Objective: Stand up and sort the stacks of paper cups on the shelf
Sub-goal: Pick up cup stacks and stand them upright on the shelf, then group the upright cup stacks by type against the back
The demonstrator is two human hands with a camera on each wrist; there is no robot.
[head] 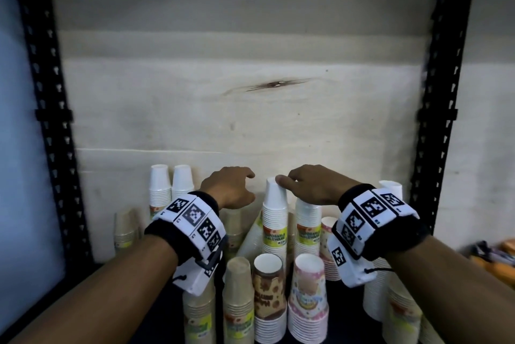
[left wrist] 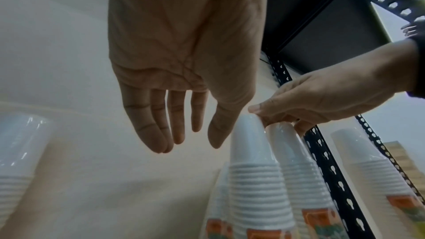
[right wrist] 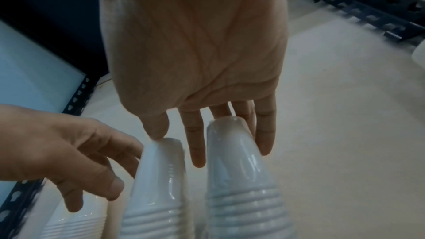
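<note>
Two wrapped stacks of white paper cups stand side by side mid-shelf: a tall stack [head: 274,212] [left wrist: 253,170] [right wrist: 156,188] and a shorter stack [head: 306,221] [left wrist: 296,170] [right wrist: 241,188]. My right hand [head: 301,185] [left wrist: 287,112] [right wrist: 200,143] arches over both. Its thumb touches the tall stack's top, its index finger hangs between the stacks, and its other straight fingers lie behind the shorter stack's top. My left hand [head: 237,190] [left wrist: 190,143] [right wrist: 92,170] hovers just left of the tall stack, fingers relaxed, holding nothing.
Two more white stacks [head: 170,187] stand at the back left. Brown stacks [head: 237,293], a brown patterned stack [head: 269,288] and a pink stack [head: 306,296] crowd the front. Black perforated uprights [head: 55,120] [head: 437,120] frame the shelf. A pale board [head: 237,93] backs it.
</note>
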